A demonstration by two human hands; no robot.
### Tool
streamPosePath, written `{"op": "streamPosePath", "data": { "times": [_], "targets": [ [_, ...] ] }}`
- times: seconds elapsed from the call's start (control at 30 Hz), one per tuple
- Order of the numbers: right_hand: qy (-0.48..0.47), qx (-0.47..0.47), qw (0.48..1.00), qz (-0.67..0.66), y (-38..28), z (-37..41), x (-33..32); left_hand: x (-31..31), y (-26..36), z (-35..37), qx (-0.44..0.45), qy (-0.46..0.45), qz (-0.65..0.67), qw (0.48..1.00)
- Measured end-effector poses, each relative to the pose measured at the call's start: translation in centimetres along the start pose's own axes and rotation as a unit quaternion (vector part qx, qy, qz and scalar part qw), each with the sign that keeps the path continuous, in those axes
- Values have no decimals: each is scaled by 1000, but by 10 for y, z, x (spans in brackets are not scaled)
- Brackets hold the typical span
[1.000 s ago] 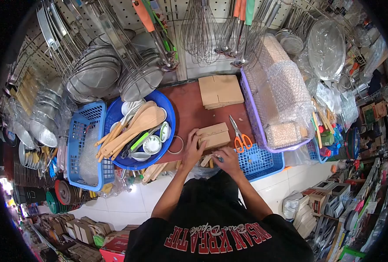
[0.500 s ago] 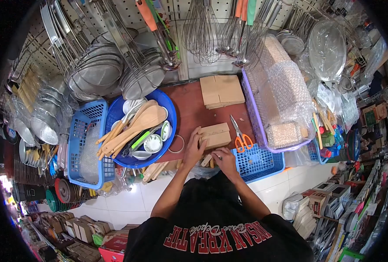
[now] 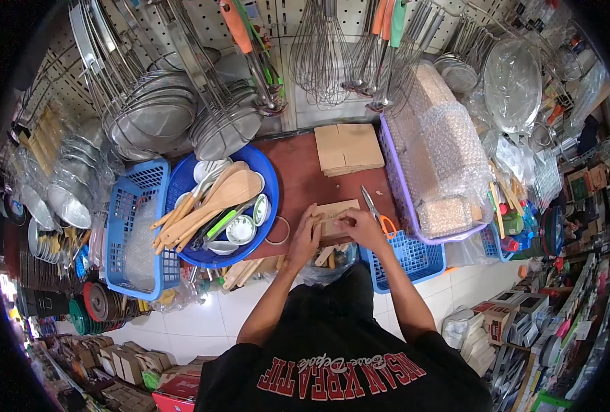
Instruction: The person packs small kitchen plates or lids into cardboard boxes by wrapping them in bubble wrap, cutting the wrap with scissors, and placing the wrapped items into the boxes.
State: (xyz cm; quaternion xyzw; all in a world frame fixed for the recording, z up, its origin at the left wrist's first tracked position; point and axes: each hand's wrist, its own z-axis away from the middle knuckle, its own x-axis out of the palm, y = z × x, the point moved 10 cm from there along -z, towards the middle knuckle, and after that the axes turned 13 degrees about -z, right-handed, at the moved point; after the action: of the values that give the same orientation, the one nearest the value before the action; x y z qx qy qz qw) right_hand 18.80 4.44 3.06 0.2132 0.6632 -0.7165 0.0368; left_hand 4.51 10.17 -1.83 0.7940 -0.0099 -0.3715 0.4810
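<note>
Half-curled left hand [image 3: 307, 231] grips the rectangular brown cardboard box [image 3: 330, 225], best kept steady under the bunched right hand [image 3: 361, 228], whose hold I can't tell.

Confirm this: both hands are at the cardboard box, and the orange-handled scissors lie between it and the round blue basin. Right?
Wrong side: the head view shows the orange-handled scissors lying between the cardboard box and the purple basket. The left hand and right hand are indeed at the box.
</note>
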Motion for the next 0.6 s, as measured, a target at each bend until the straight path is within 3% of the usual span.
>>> {"op": "streamPosePath", "data": {
  "times": [0.1, 0.3, 0.6],
  "targets": [
    [-61, -109, 989, 77, 2, -19, 9, 1, 1, 0, 17, 8, -1, 1000],
    [-143, -70, 976, 150, 4, -40, 24, -1, 2, -1, 18, 23, -21, 999],
    [-95, -34, 971, 218, -2, -41, 23, 0, 3, 5, 25, 41, -60, 997]
  ]
}}
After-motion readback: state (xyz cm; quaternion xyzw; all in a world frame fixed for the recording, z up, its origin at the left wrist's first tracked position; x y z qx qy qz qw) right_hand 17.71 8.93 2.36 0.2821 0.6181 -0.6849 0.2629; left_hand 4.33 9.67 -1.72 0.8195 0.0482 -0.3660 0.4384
